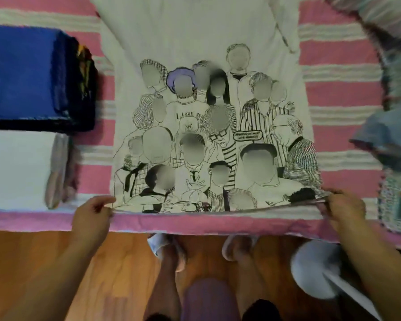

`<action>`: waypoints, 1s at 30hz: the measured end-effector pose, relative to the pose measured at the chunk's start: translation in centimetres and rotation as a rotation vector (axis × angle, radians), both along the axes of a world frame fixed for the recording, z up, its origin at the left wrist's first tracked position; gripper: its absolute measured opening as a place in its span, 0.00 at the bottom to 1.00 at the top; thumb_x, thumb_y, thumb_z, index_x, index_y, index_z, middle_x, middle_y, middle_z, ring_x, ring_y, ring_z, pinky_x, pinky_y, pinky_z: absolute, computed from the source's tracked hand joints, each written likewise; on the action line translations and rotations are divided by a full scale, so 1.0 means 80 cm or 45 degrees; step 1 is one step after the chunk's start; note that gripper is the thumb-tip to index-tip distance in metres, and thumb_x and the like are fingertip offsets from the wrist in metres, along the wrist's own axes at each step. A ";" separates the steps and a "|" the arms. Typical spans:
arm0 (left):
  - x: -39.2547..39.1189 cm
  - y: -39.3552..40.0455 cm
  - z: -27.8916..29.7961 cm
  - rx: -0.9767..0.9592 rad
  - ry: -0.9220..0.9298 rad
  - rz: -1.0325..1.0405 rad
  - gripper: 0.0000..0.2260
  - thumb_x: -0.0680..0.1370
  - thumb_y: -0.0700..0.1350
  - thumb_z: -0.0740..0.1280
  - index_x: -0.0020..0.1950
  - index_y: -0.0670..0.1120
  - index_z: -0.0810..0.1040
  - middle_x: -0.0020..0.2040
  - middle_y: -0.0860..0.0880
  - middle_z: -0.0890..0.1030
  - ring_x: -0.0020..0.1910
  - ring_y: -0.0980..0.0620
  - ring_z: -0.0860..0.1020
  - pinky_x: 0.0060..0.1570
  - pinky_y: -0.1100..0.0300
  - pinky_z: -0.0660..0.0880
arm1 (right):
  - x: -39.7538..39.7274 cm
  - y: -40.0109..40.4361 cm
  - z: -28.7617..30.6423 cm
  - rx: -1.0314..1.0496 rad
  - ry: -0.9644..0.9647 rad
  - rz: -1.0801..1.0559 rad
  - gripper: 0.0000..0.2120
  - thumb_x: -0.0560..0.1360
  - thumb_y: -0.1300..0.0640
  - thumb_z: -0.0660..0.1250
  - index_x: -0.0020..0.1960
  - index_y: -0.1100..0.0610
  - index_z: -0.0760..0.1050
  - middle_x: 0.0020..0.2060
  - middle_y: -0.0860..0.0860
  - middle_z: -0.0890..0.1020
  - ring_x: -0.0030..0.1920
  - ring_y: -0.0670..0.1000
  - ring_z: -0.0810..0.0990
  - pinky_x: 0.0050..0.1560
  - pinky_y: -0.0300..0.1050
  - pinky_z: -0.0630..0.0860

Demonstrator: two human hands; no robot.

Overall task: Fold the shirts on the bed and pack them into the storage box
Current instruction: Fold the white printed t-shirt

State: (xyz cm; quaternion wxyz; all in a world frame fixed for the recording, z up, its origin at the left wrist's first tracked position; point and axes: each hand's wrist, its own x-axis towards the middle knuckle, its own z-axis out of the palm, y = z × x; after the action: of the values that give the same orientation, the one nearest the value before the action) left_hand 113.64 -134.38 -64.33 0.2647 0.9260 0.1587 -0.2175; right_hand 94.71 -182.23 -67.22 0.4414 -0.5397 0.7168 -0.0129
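A white cotton T-shirt printed with a black line-drawn crowd (202,93) lies flat on the pink-and-white striped bed (340,93). The left hand (92,218) and right hand (344,210) each pinch a near hem corner. Folded blue and white shirts (21,72) sit left.

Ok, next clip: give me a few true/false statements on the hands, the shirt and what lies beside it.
1. Both hands pinch the shirt's bottom hem: left hand, right hand. True.
2. The shirt lies print side down. False: the drawn crowd faces up.
3. A blue folded item lies left of the shirt. True.
4. The bedcover is plain green. False: pink with pale stripes.
5. The shirt is already folded in half. False: it lies spread flat.
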 end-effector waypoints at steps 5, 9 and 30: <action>-0.013 0.027 0.022 0.103 -0.144 -0.403 0.15 0.76 0.29 0.66 0.57 0.42 0.84 0.54 0.43 0.84 0.51 0.43 0.80 0.54 0.51 0.73 | -0.010 0.022 0.048 0.147 -0.353 -0.278 0.17 0.79 0.73 0.55 0.55 0.56 0.75 0.37 0.53 0.86 0.36 0.48 0.86 0.30 0.40 0.81; -0.030 0.048 0.030 0.148 -0.283 -0.468 0.18 0.75 0.27 0.66 0.59 0.43 0.84 0.51 0.44 0.79 0.46 0.46 0.76 0.49 0.52 0.71 | -0.015 0.037 0.061 0.238 -0.389 -0.358 0.15 0.80 0.71 0.52 0.47 0.59 0.75 0.46 0.58 0.81 0.46 0.54 0.83 0.34 0.40 0.82; 0.038 0.021 0.016 0.669 0.783 -0.961 0.14 0.78 0.38 0.61 0.63 0.46 0.71 0.56 0.44 0.81 0.47 0.46 0.79 0.50 0.52 0.79 | 0.031 0.057 0.064 0.259 1.243 1.302 0.07 0.73 0.60 0.71 0.46 0.60 0.74 0.54 0.58 0.79 0.53 0.59 0.80 0.51 0.48 0.77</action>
State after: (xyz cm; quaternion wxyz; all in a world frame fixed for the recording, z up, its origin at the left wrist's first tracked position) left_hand 116.69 -132.66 -63.01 -0.1301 0.8473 -0.0655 -0.5108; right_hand 97.15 -177.67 -62.12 0.0691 -0.7086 0.4875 0.5055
